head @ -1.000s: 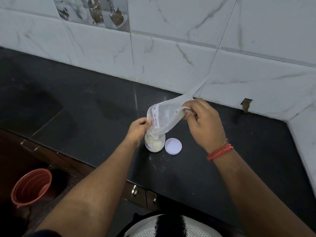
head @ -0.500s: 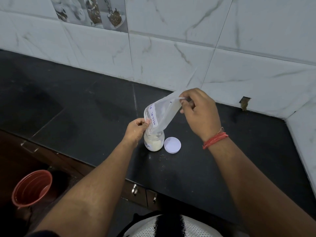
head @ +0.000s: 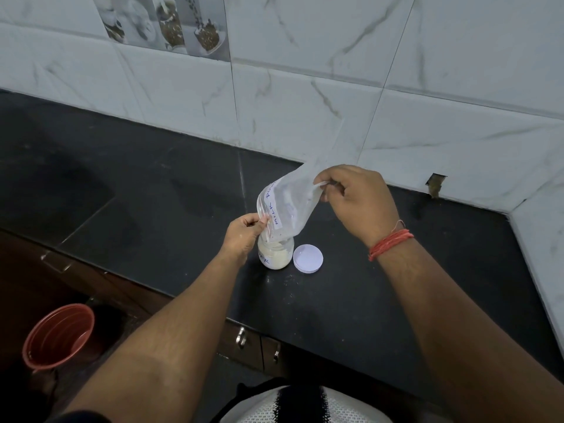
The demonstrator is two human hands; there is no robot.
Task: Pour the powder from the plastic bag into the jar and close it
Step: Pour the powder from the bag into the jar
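Note:
A small clear jar (head: 275, 254) with pale powder in it stands open on the black counter (head: 152, 190). Over its mouth hangs a clear plastic bag (head: 290, 206) with a white handwritten label, turned mouth down into the jar. My left hand (head: 244, 230) pinches the bag's lower edge at the jar's rim. My right hand (head: 357, 203) pinches the bag's upper end and holds it raised to the right. The white lid (head: 308, 258) lies flat on the counter just right of the jar.
White marble-look tiles (head: 305, 102) form the back wall, with a side wall (head: 543, 239) at the right. A red bucket (head: 58, 337) stands on the floor at lower left. Cabinet handles (head: 241, 337) sit under the counter's front edge. A few powder specks (head: 287, 279) lie near the jar.
My right hand has lifted the bag's upper end higher, so the bag hangs steeper over the jar. My left hand has stayed at the jar's rim.

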